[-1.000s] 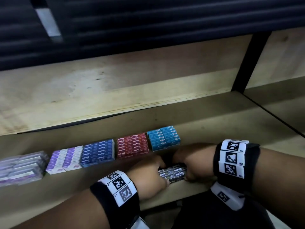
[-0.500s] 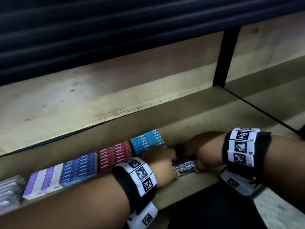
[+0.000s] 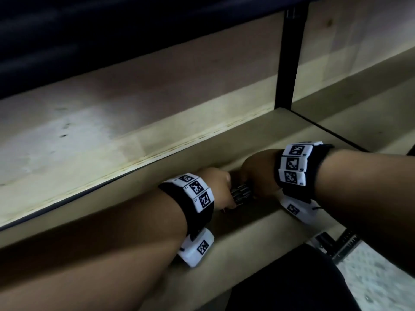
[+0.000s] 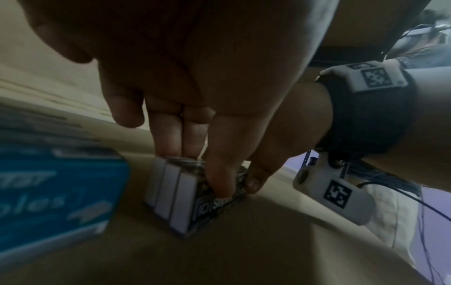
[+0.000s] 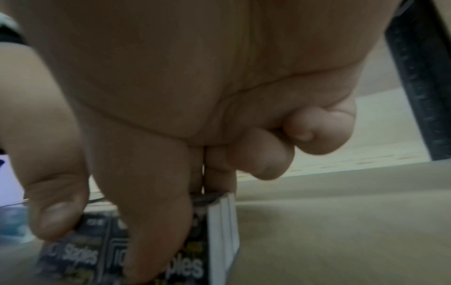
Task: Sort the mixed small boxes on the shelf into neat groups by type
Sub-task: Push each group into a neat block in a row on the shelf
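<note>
A small stack of black staple boxes (image 3: 241, 194) with white ends stands on the wooden shelf (image 3: 280, 135) near its front edge. My left hand (image 3: 224, 191) grips the stack's left side, and my right hand (image 3: 251, 182) grips its right side. In the left wrist view my left thumb and fingers pinch the black boxes (image 4: 175, 196). In the right wrist view my right thumb and forefinger clamp the black boxes (image 5: 192, 266). A group of blue staple boxes (image 4: 56, 192) lies just left of the stack. My left forearm hides the other colour groups in the head view.
A black upright post (image 3: 289, 52) divides the shelf to the right of my hands, with another shelf bay beyond it. A pale wooden back panel (image 3: 89, 131) rises behind the shelf. Bare shelf board lies right of the black stack (image 5: 341, 221).
Both hands have slid to the right along the shelf with the black stack between them. The coloured groups have dropped out of the head view behind my left forearm.
</note>
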### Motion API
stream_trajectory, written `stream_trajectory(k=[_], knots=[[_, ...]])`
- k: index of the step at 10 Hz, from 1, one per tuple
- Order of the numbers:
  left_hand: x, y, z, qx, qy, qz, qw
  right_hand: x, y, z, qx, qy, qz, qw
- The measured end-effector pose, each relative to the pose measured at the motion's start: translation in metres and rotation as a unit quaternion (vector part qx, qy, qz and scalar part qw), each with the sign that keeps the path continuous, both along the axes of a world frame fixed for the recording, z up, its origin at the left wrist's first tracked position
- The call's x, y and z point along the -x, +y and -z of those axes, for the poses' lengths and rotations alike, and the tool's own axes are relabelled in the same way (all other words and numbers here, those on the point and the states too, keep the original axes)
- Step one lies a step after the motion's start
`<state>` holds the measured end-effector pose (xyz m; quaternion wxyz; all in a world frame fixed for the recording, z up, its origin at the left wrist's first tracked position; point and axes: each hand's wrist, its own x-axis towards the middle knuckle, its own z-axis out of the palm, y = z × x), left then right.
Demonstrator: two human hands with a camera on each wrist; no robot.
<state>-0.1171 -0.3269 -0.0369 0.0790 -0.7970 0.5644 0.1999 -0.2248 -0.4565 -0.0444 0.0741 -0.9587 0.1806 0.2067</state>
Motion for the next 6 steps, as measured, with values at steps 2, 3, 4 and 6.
stream_trajectory(k=[2, 3, 4, 6], knots=[[-0.016, -0.013, 0.001, -0.012, 0.032, -0.033, 0.999, -0.022, 0.0, -0.01, 0.021, 0.032, -0.131, 0.991], [-0.021, -0.012, 0.002, -0.004, 0.021, -0.039, 0.999, -0.029, -0.002, -0.006, 0.036, 0.016, -0.142, 0.989], [-0.026, -0.01, 0.002, 0.002, 0.012, -0.039, 0.999, -0.035, -0.003, 0.0, 0.015, 0.009, -0.125, 0.992], [-0.028, -0.008, 0.002, 0.001, -0.019, -0.032, 0.999, -0.04, -0.005, 0.006, -0.001, 0.0, -0.09, 0.996]])
